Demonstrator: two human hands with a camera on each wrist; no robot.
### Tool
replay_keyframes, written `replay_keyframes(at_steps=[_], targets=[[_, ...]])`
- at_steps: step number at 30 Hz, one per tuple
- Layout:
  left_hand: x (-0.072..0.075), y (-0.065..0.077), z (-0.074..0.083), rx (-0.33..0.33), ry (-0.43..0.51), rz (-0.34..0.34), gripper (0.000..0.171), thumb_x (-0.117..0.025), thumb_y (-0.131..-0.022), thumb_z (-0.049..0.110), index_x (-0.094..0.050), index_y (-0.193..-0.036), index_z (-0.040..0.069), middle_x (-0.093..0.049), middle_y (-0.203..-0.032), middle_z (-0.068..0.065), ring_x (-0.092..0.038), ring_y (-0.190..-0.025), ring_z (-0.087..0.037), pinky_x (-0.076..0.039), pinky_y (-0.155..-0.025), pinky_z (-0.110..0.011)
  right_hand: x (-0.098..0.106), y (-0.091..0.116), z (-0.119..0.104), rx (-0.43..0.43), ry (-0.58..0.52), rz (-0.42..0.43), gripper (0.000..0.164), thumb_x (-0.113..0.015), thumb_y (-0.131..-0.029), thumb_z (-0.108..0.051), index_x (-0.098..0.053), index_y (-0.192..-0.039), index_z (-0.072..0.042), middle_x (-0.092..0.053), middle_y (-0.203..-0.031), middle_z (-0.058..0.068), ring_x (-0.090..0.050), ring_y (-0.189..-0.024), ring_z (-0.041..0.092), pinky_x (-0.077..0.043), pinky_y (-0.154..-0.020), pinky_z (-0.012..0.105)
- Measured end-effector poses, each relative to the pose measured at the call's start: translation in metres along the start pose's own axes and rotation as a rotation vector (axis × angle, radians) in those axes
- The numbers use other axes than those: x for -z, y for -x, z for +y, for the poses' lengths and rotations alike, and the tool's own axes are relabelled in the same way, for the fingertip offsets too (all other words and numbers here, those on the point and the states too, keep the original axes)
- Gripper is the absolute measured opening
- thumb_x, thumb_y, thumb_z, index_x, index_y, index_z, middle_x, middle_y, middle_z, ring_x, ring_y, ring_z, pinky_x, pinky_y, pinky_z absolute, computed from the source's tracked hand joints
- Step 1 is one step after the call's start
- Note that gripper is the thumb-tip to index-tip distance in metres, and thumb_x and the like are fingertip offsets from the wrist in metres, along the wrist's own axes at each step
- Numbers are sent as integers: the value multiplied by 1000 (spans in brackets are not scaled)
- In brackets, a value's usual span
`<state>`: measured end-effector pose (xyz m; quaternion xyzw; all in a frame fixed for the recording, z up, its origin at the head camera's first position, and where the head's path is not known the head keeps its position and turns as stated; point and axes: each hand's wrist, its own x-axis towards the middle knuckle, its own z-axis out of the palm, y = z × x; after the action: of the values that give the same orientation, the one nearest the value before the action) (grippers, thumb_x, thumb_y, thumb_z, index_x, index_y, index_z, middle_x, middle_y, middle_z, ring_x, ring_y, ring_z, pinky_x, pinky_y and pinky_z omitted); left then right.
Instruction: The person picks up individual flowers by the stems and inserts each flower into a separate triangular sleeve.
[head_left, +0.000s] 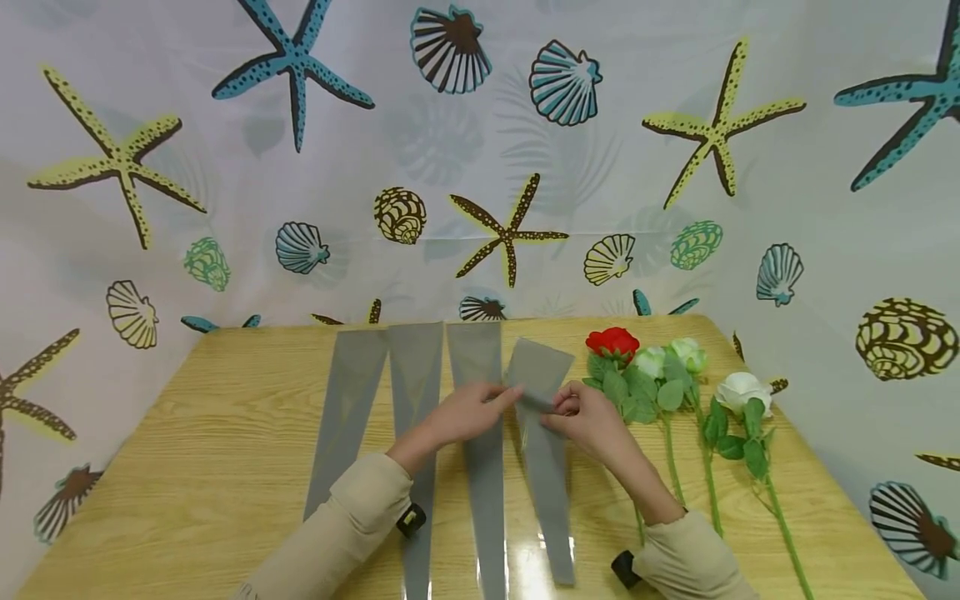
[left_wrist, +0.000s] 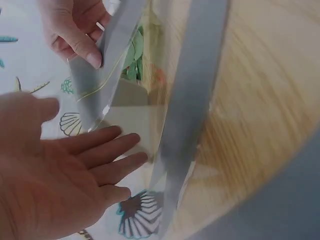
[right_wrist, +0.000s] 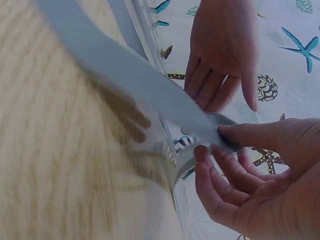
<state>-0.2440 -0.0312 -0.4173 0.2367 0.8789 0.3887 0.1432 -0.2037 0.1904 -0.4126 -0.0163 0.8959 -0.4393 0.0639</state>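
Evidently the right hand (head_left: 592,421) has its thumb and fingers clamped on a long, tapering wrapper of grey, see-through film (head_left: 551,479), pinching it near its wide end, where the film bends. The left hand (head_left: 472,412) is beside that same part, fingers straight and a little apart; whether a fingertip touches the film I cannot tell. The wrapper is right of the desk's middle, its wide end toward the far edge and its narrow end toward the near edge, partly raised from the wood.

It looks very light, limp and slick, likely to crease under a hard pinch and to slide if held loosely. The wide end's edges seem the best place to take hold, with a light touch of thumb and fingertip.

Three similar grey film wrappers (head_left: 487,492) lie side by side to its left, wide ends near the desk's far edge. By the far right corner are a red rose (head_left: 611,342), two pale greenish-white roses (head_left: 651,361) and a white rose (head_left: 742,392), all leafy, with green stems running toward the near edge.

The desk (head_left: 225,467) is pale, grained wood, shiny enough to throw bright reflections by the near edge. Behind and beside it hangs a white cloth printed with starfish and shells (head_left: 337,183).
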Motion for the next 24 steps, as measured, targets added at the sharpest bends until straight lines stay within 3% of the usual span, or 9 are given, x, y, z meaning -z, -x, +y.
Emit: replay_keyframes(at_steps=[2,6,8,11,15,18,21,24], targets=[[1,-4,2,58,108,70,59,-45,-111,54,-69,-137,7,-71,-130,-19,-66,-124,-34,-53,-104,-51,-2,-1,-1,-2,-37,10,29,-82,-91,-19,-60,-105,-4,-78,-95,10,-65,-78,15,-49,-69,30],[3,-14,2,95,226,205,44,-56,-108,46,-75,-118,8,-75,-118,-11,-68,-105,-24,-54,-87,-39,-6,-2,0,4,-176,-22,31,-83,-90,-15,-59,-104,-2,-76,-86,5,-67,-77,14,-57,-75,34],[4,-19,0,91,257,243,36,-61,-107,39,-76,-105,6,-73,-101,-7,-62,-89,-19,-49,-77,-33,-8,-3,1,2,-260,-65,31,-82,-92,-15,-58,-105,0,-75,-84,3,-70,-77,16,-62,-80,39],[5,-25,-2,93,303,258,28,-66,-105,30,-75,-95,5,-65,-86,1,-52,-78,-14,-43,-70,-28,-10,-6,5,-30,-363,-129,34,-77,-98,-23,-57,-112,1,-78,-95,9,-77,-85,22,-64,-87,44],[9,-28,-2,117,379,261,23,-65,-104,25,-72,-89,8,-57,-82,5,-47,-76,-14,-41,-70,-30,-12,-11,13,-85,-499,-188,54,-62,-107,-40,-53,-134,6,-72,-130,24,-80,-103,29,-63,-92,41],[13,-27,0,126,431,267,23,-62,-102,24,-64,-82,13,-52,-79,5,-45,-76,-15,-39,-72,-32,-13,-13,20,-98,-620,-290,71,-48,-112,-48,-41,-153,9,-56,-151,31,-74,-121,33,-61,-99,39],[17,-23,3,114,452,234,26,-59,-100,23,-55,-75,16,-43,-73,5,-41,-73,-15,-36,-71,-32,-14,-16,26,-94,-749,-407,78,-37,-114,-51,-25,-162,9,-39,-161,36,-62,-137,39,-55,-110,42],[21,-18,5,82,441,172,31,-58,-98,22,-48,-70,17,-34,-69,6,-34,-69,-15,-32,-69,-32,-14,-20,31,-113,-888,-431,75,-36,-114,-50,-19,-164,4,-34,-165,35,-57,-142,39,-50,-115,44]])
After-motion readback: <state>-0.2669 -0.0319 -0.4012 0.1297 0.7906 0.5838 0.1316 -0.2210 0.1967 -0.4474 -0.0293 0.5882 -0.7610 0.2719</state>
